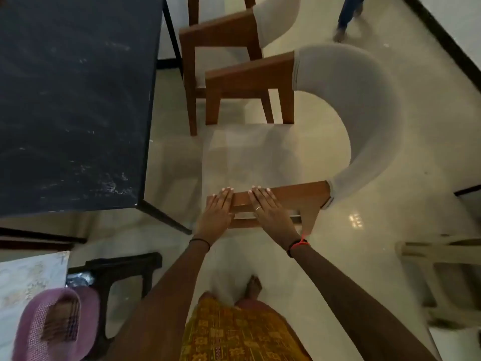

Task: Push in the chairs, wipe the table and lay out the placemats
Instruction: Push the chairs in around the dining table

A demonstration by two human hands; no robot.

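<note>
Left hand (216,213) and right hand (272,212) flat on chair (273,157) armrest, each grip spread, fingers straight; tabletop (73,100) nearby.

Black rectangular stone-look counter (73,100) on thin black metal legs, over glossy cream tiled floor (390,230).
Streaked with pale smudges (114,183) toward near right corner. Standing on floor off right edge: nearer brown wooden chair with curved grey padded back (364,113), farther matching wooden chair (218,35); at lower left, black stool (125,267); at far right, blurred beige plastic chair (437,256).
</note>
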